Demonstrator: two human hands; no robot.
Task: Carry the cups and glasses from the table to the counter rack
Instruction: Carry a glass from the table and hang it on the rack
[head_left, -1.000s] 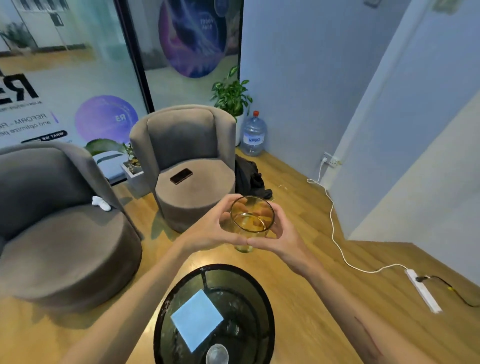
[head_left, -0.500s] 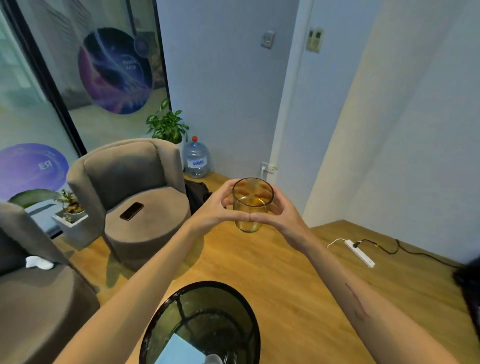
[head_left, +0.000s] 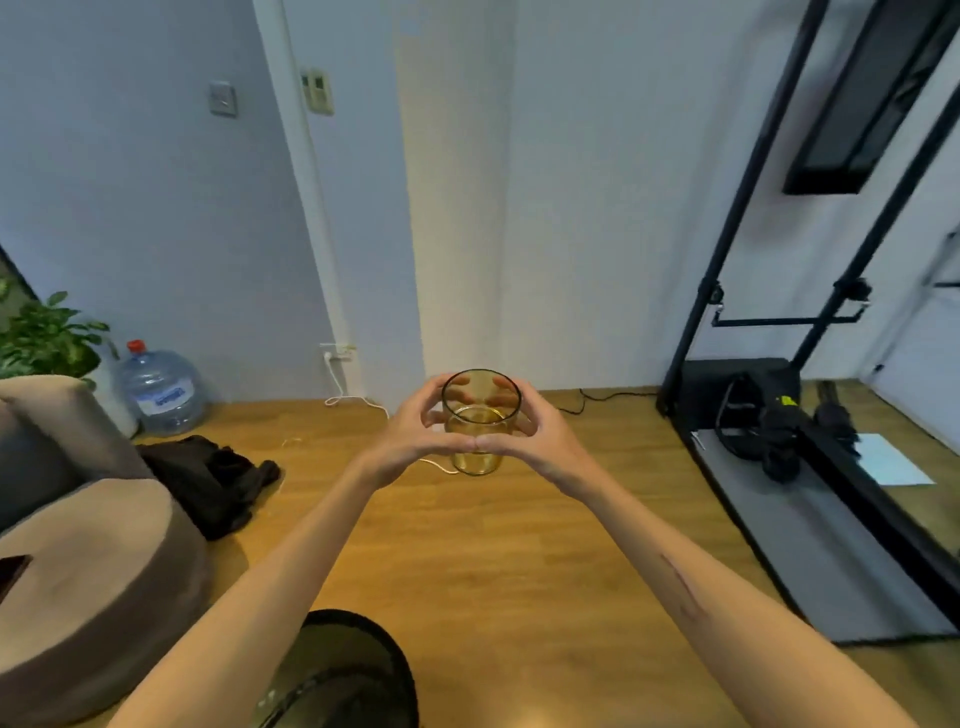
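Between our two hands, out in front of the chest, we hold the amber glass (head_left: 480, 422) upright. The left hand (head_left: 415, 434) wraps its fingers around the left side and the right hand (head_left: 540, 431) does the same on the right, with the two thumbs touching at the near side of the glass. It looks empty, as far as we can tell.

Compared with a moment ago, the view has turned to the right: the armchair (head_left: 88, 561) and the water bottle (head_left: 161, 387) are now at the left edge, the round glass table (head_left: 358, 670) is almost out of view below us, and a black metal frame (head_left: 737, 218) has appeared on the right. We judge that we are turning away from the table and starting the walk. Neither counter nor rack is visible yet, so the carrying is only beginning.
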